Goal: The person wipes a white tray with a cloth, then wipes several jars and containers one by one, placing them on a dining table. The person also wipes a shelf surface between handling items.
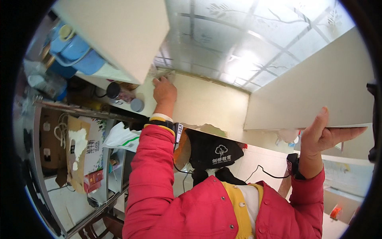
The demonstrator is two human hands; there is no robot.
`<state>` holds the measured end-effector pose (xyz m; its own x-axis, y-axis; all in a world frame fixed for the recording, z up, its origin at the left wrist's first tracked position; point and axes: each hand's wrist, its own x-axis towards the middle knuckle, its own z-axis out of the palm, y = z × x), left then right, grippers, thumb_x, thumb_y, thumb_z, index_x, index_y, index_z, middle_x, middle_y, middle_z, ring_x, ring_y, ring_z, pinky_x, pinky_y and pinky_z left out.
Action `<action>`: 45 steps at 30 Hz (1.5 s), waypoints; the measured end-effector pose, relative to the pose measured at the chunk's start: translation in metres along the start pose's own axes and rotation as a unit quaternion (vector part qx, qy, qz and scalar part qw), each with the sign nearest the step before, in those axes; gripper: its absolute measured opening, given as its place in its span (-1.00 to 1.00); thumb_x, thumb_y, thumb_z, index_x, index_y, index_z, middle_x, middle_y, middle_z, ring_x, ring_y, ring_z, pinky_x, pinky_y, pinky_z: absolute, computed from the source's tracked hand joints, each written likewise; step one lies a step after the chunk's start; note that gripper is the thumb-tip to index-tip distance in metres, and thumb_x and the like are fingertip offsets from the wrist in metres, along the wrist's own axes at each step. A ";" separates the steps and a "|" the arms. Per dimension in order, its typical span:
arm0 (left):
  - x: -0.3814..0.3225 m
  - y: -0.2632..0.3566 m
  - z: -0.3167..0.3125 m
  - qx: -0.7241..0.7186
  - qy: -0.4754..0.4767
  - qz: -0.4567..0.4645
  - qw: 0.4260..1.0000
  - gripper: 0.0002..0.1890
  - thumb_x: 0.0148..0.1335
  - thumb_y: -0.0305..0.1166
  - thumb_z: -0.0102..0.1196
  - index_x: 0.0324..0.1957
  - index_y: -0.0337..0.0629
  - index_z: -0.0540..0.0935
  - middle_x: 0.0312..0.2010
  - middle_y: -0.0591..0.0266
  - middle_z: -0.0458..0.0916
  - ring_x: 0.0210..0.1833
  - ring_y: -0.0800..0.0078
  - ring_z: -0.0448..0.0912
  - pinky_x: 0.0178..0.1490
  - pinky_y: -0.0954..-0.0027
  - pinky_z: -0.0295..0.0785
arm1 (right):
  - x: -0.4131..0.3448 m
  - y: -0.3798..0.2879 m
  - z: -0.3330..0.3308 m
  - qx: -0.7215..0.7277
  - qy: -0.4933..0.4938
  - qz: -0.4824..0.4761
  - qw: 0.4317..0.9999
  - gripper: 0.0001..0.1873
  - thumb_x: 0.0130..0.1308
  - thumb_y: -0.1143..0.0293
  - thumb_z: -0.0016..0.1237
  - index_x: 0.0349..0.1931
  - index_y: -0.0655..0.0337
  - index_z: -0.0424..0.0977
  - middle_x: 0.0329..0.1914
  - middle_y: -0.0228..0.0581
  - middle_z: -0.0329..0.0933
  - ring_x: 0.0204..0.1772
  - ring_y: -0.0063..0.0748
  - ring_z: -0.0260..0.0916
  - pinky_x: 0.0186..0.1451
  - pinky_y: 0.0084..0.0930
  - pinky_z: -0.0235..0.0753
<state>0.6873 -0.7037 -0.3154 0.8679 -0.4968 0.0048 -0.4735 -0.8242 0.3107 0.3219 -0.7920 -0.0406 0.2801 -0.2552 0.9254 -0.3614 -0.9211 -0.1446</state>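
Observation:
My left hand [165, 91] reaches onto a pale shelf board [209, 104], its fingers on a crumpled greyish cloth [171, 76] near the back edge; the cloth is partly hidden by the hand. At the right, my right hand [318, 139] grips the lower edge of a white upright panel [310, 86], with the thumb on its face and the fingers along the edge. Left of my left hand stand a dark-lidded jar [126, 95] and a round grey lid [137, 105]. Behind the board rises a patterned frosted surface [220, 41].
Another white panel [119, 33] juts out at the upper left, beside a blue plastic container [73, 50]. A metal rack [74, 111] with cardboard [78, 149] and a white plastic bag [122, 137] stands at the left. A black printed cloth [212, 149] hangs below the board's chipped front edge.

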 end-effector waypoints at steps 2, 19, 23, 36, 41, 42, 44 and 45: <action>0.010 0.012 0.004 -0.014 -0.033 -0.018 0.999 -0.61 0.27 -0.31 0.09 0.06 -0.33 0.51 0.12 -0.18 0.41 -0.06 -0.14 0.65 -0.06 0.07 0.63 | 0.001 0.000 -0.004 -0.063 -0.022 0.017 0.998 0.05 0.15 0.64 -0.10 0.49 0.42 -0.58 0.52 0.22 -0.19 0.48 -0.06 0.02 0.46 -0.34 0.16; -0.147 0.210 0.058 -0.096 -0.161 0.284 0.940 -0.70 0.15 -0.31 0.15 -0.05 -0.10 0.60 0.07 0.06 0.45 -0.07 0.01 0.66 -0.07 0.03 0.61 | -0.002 0.005 0.000 -0.026 0.010 0.008 1.000 0.07 0.13 0.67 -0.09 0.48 0.49 -0.59 0.56 0.16 -0.23 0.57 -0.09 -0.15 0.59 -0.30 -0.24; -0.132 0.202 0.053 -0.077 -0.226 0.360 0.902 -0.73 0.13 -0.37 0.15 -0.09 0.05 0.64 0.11 0.20 0.46 -0.01 0.07 0.61 0.02 0.07 0.58 | -0.004 0.005 -0.002 -0.067 0.004 0.006 0.998 0.06 0.16 0.64 -0.04 0.46 0.56 -0.56 0.56 0.18 -0.22 0.58 -0.10 -0.17 0.59 -0.32 -0.31; -0.151 0.166 0.035 -0.080 -0.092 0.456 0.881 -0.73 0.15 -0.41 0.14 -0.09 0.10 0.70 0.05 0.31 0.52 0.13 0.19 0.42 0.08 0.11 0.40 | -0.001 0.005 0.001 -0.041 0.023 0.017 0.999 0.04 0.14 0.63 -0.08 0.46 0.59 -0.55 0.55 0.20 -0.24 0.56 -0.11 -0.18 0.57 -0.36 -0.27; -0.140 0.205 0.055 -0.080 -0.119 0.395 0.908 -0.63 0.02 -0.49 0.19 -0.08 0.08 0.71 0.05 0.37 0.51 0.16 0.16 0.41 0.15 0.12 0.41 | -0.005 0.010 0.002 -0.019 0.035 0.003 0.999 0.04 0.14 0.64 -0.08 0.46 0.58 -0.55 0.57 0.21 -0.25 0.58 -0.10 -0.19 0.58 -0.35 -0.28; -0.143 0.205 0.055 -0.075 -0.139 0.386 0.909 -0.65 0.02 -0.49 0.18 -0.09 0.07 0.72 0.05 0.38 0.51 0.17 0.16 0.41 0.16 0.13 0.41 | -0.006 0.009 0.001 -0.034 0.038 0.007 0.999 0.05 0.14 0.62 -0.07 0.46 0.58 -0.55 0.57 0.22 -0.26 0.58 -0.10 -0.19 0.58 -0.35 -0.27; -0.143 0.195 0.050 -0.047 -0.145 0.456 0.877 -0.66 0.03 -0.50 0.17 -0.11 0.07 0.73 0.09 0.40 0.53 0.20 0.18 0.41 0.20 0.14 0.39 | -0.007 0.007 0.001 -0.067 0.026 0.022 0.997 0.06 0.14 0.61 -0.06 0.47 0.57 -0.56 0.57 0.22 -0.27 0.59 -0.09 -0.19 0.58 -0.35 -0.26; -0.137 0.189 0.047 -0.040 -0.134 0.495 0.858 -0.67 0.03 -0.51 0.17 -0.12 0.06 0.74 0.10 0.41 0.53 0.22 0.19 0.41 0.21 0.15 0.38 | -0.007 0.004 -0.001 -0.082 0.015 0.029 0.996 0.07 0.13 0.60 -0.05 0.47 0.57 -0.56 0.58 0.23 -0.27 0.59 -0.09 -0.19 0.58 -0.35 -0.26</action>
<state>0.4716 -0.8043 -0.3018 -0.0234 -0.9958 0.0882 -0.9375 0.0525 0.3440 0.3172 -0.7937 -0.0471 0.2288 -0.2964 0.9273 -0.5178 -0.8437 -0.1419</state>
